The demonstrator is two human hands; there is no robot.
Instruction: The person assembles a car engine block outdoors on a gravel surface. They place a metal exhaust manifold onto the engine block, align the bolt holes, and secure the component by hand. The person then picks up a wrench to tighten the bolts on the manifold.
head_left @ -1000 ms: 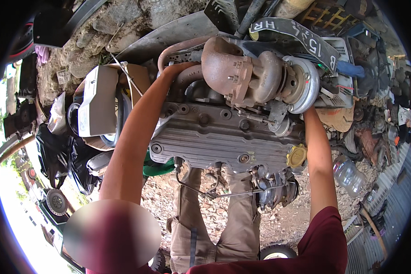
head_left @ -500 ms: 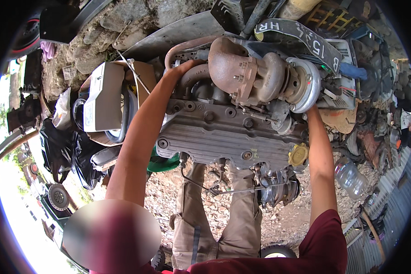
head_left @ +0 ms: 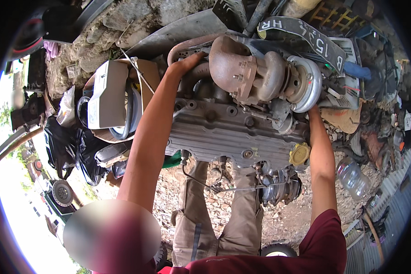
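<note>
An engine with a ribbed grey valve cover (head_left: 214,139) and a yellow oil cap (head_left: 299,154) lies before me. A turbocharger (head_left: 269,75) with a rusty elbow sits on its far side. My left hand (head_left: 188,65) reaches over to the exhaust manifold (head_left: 197,73), just left of the elbow. Its fingers are together and bent onto the manifold, with the tips partly hidden. My right hand (head_left: 313,109) goes down behind the silver turbo housing (head_left: 308,84). Only the wrist shows there; the fingers are out of sight.
Left of the engine stands a white box (head_left: 106,96) beside black plastic bags (head_left: 61,148). Beyond the turbocharger are a bent black plate (head_left: 313,43) and a white crate (head_left: 350,86). On the right, a clear plastic bottle (head_left: 353,178) lies on gravel. A pulley (head_left: 283,187) hangs near my legs.
My left forearm has swung rightward and now covers the valve cover's left end. The left hand sits slightly higher on the manifold. The view has shifted a little; the right arm is nearly unchanged.
</note>
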